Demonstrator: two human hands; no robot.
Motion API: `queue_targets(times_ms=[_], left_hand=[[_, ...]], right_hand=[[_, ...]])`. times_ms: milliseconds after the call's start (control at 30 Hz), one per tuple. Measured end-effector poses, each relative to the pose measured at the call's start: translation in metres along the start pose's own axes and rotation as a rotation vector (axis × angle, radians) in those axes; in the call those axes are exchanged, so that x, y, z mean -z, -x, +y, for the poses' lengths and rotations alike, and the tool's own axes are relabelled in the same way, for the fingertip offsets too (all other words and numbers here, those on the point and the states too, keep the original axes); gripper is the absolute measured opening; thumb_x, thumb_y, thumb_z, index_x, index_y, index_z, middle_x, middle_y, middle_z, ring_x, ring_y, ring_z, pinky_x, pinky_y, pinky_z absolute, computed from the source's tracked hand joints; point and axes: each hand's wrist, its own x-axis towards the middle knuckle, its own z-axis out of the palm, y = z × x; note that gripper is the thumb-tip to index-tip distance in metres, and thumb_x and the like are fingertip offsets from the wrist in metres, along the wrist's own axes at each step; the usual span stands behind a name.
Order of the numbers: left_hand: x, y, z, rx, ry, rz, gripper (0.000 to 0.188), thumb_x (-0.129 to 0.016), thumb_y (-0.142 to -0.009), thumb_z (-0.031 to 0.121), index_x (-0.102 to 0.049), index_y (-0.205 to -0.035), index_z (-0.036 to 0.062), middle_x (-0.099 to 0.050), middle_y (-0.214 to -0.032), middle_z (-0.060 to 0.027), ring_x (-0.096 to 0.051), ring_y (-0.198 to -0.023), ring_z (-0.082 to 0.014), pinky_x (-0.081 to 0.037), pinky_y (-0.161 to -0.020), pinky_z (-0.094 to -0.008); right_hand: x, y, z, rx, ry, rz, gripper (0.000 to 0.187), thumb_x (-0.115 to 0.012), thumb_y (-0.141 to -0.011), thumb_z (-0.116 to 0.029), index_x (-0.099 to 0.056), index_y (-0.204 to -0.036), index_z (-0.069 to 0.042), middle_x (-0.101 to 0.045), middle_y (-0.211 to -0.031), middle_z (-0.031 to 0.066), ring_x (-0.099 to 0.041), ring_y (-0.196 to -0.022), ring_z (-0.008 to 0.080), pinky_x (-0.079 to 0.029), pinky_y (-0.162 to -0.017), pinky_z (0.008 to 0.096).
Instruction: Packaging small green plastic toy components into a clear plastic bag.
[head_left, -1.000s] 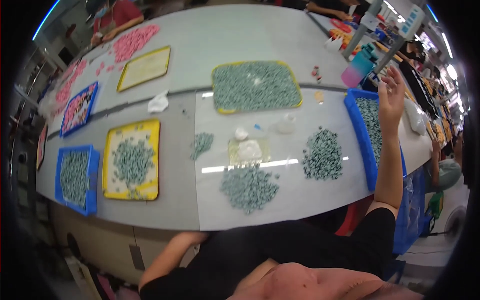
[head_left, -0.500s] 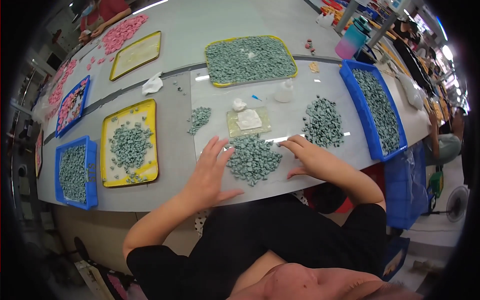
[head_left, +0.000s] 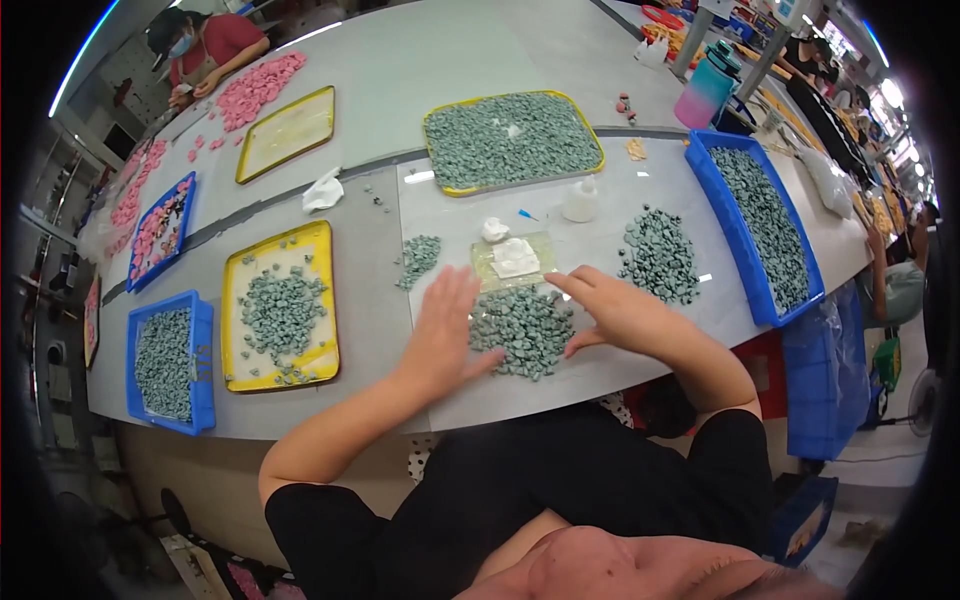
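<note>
A pile of small grey-green pieces (head_left: 522,335) lies on the table in front of me, between my two hands. At the pile's left edge is my left hand (head_left: 443,338), its fingers stretched out and the thumb spread toward the pieces. On the other side my right hand (head_left: 618,310) curves around the right edge, index finger and thumb apart. Neither hand holds anything that I can see. Just beyond the pile is a yellowish pad (head_left: 483,266) with a folded white tissue (head_left: 515,257) on it. A crumpled white wad (head_left: 495,230) sits at the pad's far edge.
Smaller heaps of green pieces lie left (head_left: 419,258) and right (head_left: 660,258). Yellow trays (head_left: 332,345) and blue bins (head_left: 203,365) hold more. Beyond the pad stand a small translucent bottle (head_left: 579,203) and a large drink bottle (head_left: 708,88). Another person (head_left: 215,50) works far left beside pink pieces.
The whole view has shifted slightly. My right hand has moved left and away from my body, closer around the pile. My left hand has also moved a little farther forward along it.
</note>
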Motion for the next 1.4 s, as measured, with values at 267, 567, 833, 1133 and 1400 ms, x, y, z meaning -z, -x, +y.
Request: queue_targets(times_ms=[267, 567, 833, 1133, 1400], left_hand=[[0.005, -0.03, -0.077, 0.391, -0.292, 0.139, 0.051, -0.061, -0.081, 0.035, -0.047, -0.126, 0.0152, -0.032, -0.136, -0.0219, -0.025, -0.127, -0.0425, -0.023, -0.104, -0.0511], [0.042, 0.015, -0.105, 0.401, -0.246, 0.314, 0.031, -0.06, -0.08, 0.025, -0.062, -0.106, 0.0088, -0.052, -0.12, -0.017, -0.039, -0.117, -0.0439, -0.031, -0.099, -0.0484], [0.033, 0.03, -0.122, 0.193, -0.201, 0.448, 0.014, -0.054, -0.077, 0.004, -0.058, -0.088, -0.0039, -0.057, -0.103, -0.0163, -0.047, -0.104, -0.0385, -0.041, -0.09, -0.0384], [0.036, 0.03, -0.108, 0.182, -0.344, 0.342, 0.012, -0.047, -0.072, 0.003, -0.049, -0.083, 0.0031, -0.05, -0.09, -0.0133, -0.049, -0.086, -0.0301, -0.043, -0.076, -0.0384], [0.042, 0.032, -0.098, 0.127, -0.402, 0.208, 0.008, -0.049, -0.074, 0.01, -0.05, -0.08, 0.0043, -0.053, -0.081, -0.0104, -0.053, -0.08, -0.0277, -0.045, -0.071, -0.0382]], right_hand=[[0.02, -0.066, 0.014, 0.092, 0.028, 0.239, 0.048, -0.069, -0.074, -0.034, -0.056, -0.111, -0.006, -0.058, -0.083, 0.0098, -0.056, -0.068, 0.0249, -0.046, -0.063, 0.0349], [-0.023, -0.08, -0.048, 0.098, 0.024, 0.307, 0.028, -0.07, -0.073, -0.012, -0.062, -0.099, -0.005, -0.059, -0.071, 0.0066, -0.053, -0.06, 0.0181, -0.044, -0.055, 0.0277], [-0.03, -0.076, -0.078, 0.039, 0.042, 0.356, 0.021, -0.067, -0.075, -0.011, -0.064, -0.094, -0.004, -0.059, -0.071, 0.0078, -0.054, -0.059, 0.0197, -0.045, -0.054, 0.0289], [-0.031, -0.07, -0.079, 0.091, 0.069, 0.386, 0.016, -0.066, -0.076, -0.009, -0.064, -0.091, -0.003, -0.058, -0.07, 0.0089, -0.053, -0.057, 0.0198, -0.043, -0.054, 0.0287], [-0.036, -0.051, -0.081, 0.111, 0.07, 0.365, 0.011, -0.064, -0.077, -0.005, -0.064, -0.087, -0.001, -0.057, -0.069, 0.0098, -0.052, -0.055, 0.0179, -0.043, -0.048, 0.0262]])
